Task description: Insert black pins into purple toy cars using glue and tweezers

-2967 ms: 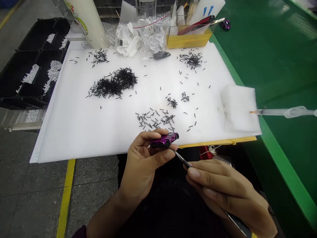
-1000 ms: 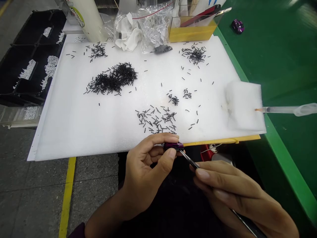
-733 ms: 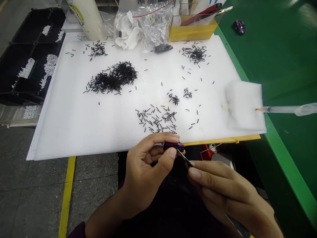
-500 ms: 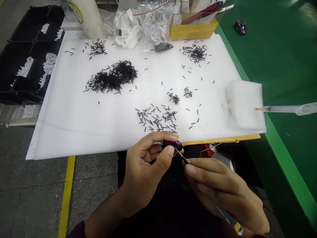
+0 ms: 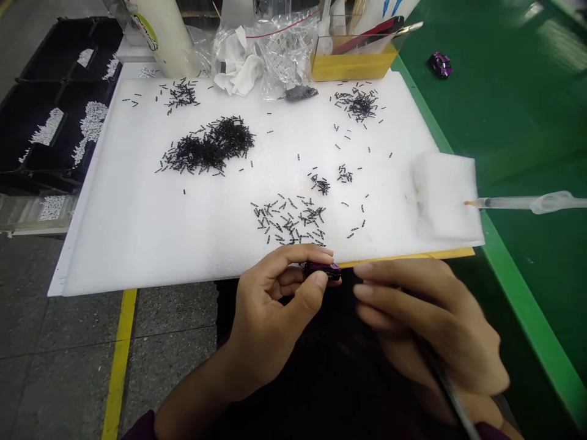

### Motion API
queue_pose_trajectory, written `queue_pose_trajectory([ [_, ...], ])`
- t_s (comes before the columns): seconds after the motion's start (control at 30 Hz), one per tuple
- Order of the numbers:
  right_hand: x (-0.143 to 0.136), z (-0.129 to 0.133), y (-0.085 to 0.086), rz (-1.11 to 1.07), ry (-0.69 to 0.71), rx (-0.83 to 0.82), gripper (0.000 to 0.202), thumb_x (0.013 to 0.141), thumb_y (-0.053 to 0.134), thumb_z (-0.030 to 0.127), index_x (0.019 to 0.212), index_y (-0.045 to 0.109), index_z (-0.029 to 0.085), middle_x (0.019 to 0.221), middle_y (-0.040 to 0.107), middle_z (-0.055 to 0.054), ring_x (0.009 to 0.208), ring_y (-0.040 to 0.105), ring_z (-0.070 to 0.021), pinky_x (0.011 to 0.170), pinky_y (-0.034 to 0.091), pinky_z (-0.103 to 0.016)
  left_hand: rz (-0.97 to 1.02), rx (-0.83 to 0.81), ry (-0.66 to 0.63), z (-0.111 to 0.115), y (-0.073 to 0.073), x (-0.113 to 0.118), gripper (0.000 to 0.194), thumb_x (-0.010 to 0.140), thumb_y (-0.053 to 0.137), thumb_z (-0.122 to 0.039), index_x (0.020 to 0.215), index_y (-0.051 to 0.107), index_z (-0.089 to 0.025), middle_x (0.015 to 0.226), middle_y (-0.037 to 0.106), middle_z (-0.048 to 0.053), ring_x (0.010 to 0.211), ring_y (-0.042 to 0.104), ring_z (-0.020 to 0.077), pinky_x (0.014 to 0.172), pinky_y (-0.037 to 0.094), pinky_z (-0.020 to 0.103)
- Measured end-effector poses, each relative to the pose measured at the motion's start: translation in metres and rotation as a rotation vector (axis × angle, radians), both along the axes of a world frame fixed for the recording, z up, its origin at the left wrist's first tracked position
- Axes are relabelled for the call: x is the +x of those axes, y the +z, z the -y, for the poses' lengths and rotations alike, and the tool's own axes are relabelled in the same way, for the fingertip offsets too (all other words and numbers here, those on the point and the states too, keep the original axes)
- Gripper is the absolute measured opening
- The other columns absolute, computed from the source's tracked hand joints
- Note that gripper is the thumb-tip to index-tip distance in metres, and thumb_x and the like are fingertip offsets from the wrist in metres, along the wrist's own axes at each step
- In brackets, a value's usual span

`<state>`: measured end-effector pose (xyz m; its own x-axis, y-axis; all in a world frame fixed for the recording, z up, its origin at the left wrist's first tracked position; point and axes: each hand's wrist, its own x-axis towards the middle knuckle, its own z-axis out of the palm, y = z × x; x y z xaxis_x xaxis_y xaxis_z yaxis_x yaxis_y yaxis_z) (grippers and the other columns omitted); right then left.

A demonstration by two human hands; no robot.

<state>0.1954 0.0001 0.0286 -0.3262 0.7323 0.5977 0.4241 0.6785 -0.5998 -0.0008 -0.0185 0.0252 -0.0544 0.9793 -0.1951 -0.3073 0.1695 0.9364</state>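
Between its thumb and fingers, my left hand (image 5: 279, 318) pinches a small purple toy car (image 5: 323, 270) just beyond the near edge of the white foam sheet (image 5: 137, 238). To the right and blurred by motion, my right hand (image 5: 435, 324) is apart from the car. A thin metal tool (image 5: 447, 388) lies in its curled fingers, pointing down toward the lower right; its tip is hidden. Tiny black parts (image 5: 291, 220) are scattered on the foam above my left hand, with a dense dark pile (image 5: 208, 146) farther left.
A foam block (image 5: 447, 195) with a syringe (image 5: 523, 203) against it stands on the right. Behind are a yellow-based tool box (image 5: 351, 66), plastic bags (image 5: 288, 55) and a bottle (image 5: 167, 36). Another purple car (image 5: 440, 65) sits on the green surface. Black trays (image 5: 32, 110) are at left.
My right hand has pulled away from the car to the right, and the tool has swung down with its tip no longer at the car. My left hand still holds the car.
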Motion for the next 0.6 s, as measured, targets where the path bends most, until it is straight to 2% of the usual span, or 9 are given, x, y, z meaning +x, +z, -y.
queue_pose_trajectory([
  [0.1,-0.014,-0.009,-0.004,0.076,0.007,0.144,0.041,0.09,0.081,-0.001,0.125,0.079,0.019,0.125,0.083,-0.007,0.105,0.08,-0.0214,0.087,0.073,-0.034,-0.043,0.031,-0.017,-0.001,0.0,-0.001,0.011,0.101,0.079,-0.02,0.105,0.085,-0.027,0.114,0.085,-0.002,0.103,0.082,0.0144,0.09,0.066,0.016],
  [0.17,-0.016,-0.011,-0.01,0.099,0.025,0.139,0.046,0.09,0.079,-0.003,0.131,0.077,0.018,0.13,0.082,-0.008,0.111,0.079,-0.0235,0.089,0.073,-0.038,-0.055,0.04,-0.023,-0.002,0.0,-0.001,0.01,0.101,0.078,-0.021,0.107,0.085,-0.027,0.115,0.084,-0.002,0.106,0.081,0.0147,0.09,0.066,0.016],
  [0.27,-0.013,-0.017,-0.017,0.079,0.064,0.168,0.05,0.088,0.081,-0.005,0.134,0.075,0.015,0.129,0.082,-0.012,0.107,0.08,-0.0236,0.084,0.073,-0.038,-0.074,0.06,-0.048,-0.004,-0.003,-0.003,0.011,0.104,0.077,-0.027,0.113,0.084,-0.027,0.12,0.083,0.0,0.108,0.08,0.0142,0.091,0.065,0.016],
  [0.33,-0.012,-0.022,-0.02,0.031,0.082,0.185,0.049,0.087,0.082,-0.005,0.132,0.075,0.014,0.125,0.082,-0.013,0.102,0.08,-0.0227,0.078,0.073,-0.036,-0.061,0.073,-0.099,-0.005,-0.008,-0.004,0.019,0.104,0.077,-0.029,0.123,0.081,-0.028,0.124,0.082,0.001,0.106,0.08,0.0135,0.092,0.064,0.017],
  [0.43,-0.011,-0.03,-0.022,-0.03,0.099,0.171,0.045,0.087,0.082,-0.005,0.128,0.076,0.014,0.118,0.082,-0.013,0.098,0.08,-0.0221,0.075,0.071,-0.035,-0.052,0.07,-0.169,-0.008,-0.016,-0.005,0.03,0.103,0.079,-0.027,0.133,0.076,-0.03,0.114,0.085,-0.001,0.095,0.081,0.0107,0.088,0.065,0.015],
  [0.53,-0.01,-0.033,-0.02,-0.07,0.105,0.11,0.038,0.088,0.081,-0.004,0.121,0.077,0.014,0.114,0.081,-0.012,0.096,0.08,-0.0209,0.075,0.07,-0.034,-0.071,0.119,-0.17,-0.013,-0.018,-0.004,0.021,0.104,0.077,-0.026,0.125,0.078,-0.028,0.104,0.087,-0.002,0.085,0.082,0.0083,0.084,0.065,0.012],
  [0.6,-0.008,-0.034,-0.017,-0.083,0.099,0.083,0.036,0.089,0.081,-0.002,0.12,0.077,0.015,0.114,0.081,-0.01,0.096,0.08,-0.0195,0.076,0.069,-0.032,-0.079,0.136,-0.188,-0.016,-0.014,-0.005,0.017,0.106,0.075,-0.028,0.123,0.079,-0.026,0.1,0.087,-0.002,0.083,0.083,0.0093,0.082,0.066,0.013],
])
